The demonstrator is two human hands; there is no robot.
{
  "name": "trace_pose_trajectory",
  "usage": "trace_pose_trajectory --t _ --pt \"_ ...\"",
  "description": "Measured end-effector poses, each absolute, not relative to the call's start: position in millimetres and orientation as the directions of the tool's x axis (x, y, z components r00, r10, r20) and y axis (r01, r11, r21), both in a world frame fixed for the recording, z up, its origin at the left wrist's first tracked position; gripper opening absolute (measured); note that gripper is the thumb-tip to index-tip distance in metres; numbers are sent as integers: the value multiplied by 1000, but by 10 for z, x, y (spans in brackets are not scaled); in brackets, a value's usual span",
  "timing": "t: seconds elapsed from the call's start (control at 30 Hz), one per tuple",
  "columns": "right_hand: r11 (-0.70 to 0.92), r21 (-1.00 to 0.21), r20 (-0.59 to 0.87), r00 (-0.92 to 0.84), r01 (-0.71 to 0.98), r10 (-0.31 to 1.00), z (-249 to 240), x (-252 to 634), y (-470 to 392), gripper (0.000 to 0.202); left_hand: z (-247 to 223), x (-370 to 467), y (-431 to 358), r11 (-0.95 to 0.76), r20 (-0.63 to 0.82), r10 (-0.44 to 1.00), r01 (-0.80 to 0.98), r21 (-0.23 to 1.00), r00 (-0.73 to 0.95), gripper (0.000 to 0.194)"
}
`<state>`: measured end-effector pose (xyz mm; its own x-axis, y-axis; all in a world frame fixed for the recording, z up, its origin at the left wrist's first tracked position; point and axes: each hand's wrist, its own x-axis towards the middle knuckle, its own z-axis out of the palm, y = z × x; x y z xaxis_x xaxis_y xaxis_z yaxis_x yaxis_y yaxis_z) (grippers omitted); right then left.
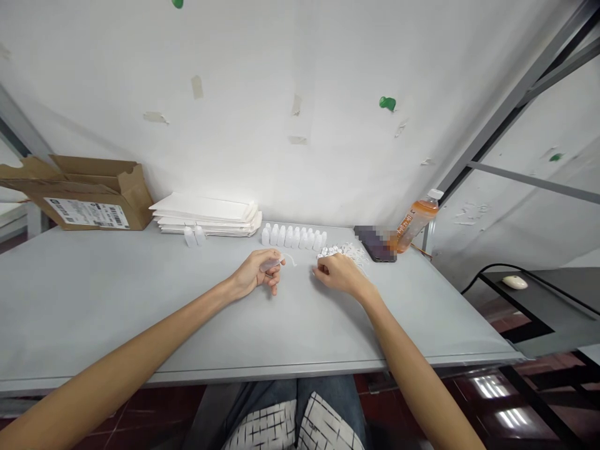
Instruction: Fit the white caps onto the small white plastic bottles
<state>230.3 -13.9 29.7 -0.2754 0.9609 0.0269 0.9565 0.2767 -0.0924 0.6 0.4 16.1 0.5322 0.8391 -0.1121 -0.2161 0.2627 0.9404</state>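
Near the middle of the grey table, my left hand (pixel 257 274) holds a small translucent bottle (pixel 270 264) on its side, with a thin white strip (pixel 289 257) extending to the right of it. My right hand (pixel 341 274) is closed, its fingertips beside a group of small white caps (pixel 329 251); whatever is between the fingers is hidden. A pile of thin white pieces (pixel 357 255) lies just behind that hand. Several small white bottles (pixel 293 237) stand upright in rows behind both hands. Two more bottles (pixel 194 236) with thin tips stand farther left.
An open cardboard box (pixel 96 194) and stacked white sheets or envelopes (pixel 206 214) occupy the back left of the table (pixel 197 337). At the back right are a dark phone (pixel 375 244) and an orange drink bottle (pixel 416 222). The wall rises behind.
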Motion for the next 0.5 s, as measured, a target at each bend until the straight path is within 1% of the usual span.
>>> trace_pose_trajectory --t 0.13,0.2,0.33,0.43,0.5 --pt "303 -202 3 -309 931 951 301 2280 -156 14 187 15 -10 304 -146 834 -223 926 532 17" --pt "326 -232 6 -333 916 943 289 2271 -159 14 200 18 -18 320 -155 831 -232 919 533 19" --pt "367 -248 40 -369 896 928 245 2266 -156 19 220 26 -34 295 -133 840 -237 926 526 22" --pt "374 -254 56 -373 892 926 226 2262 -151 19 221 27 -35 267 -117 845 -221 938 521 26" --pt "376 -279 67 -372 884 926 228 2252 -151 18 212 25 -31 256 -107 842 -217 942 529 26"
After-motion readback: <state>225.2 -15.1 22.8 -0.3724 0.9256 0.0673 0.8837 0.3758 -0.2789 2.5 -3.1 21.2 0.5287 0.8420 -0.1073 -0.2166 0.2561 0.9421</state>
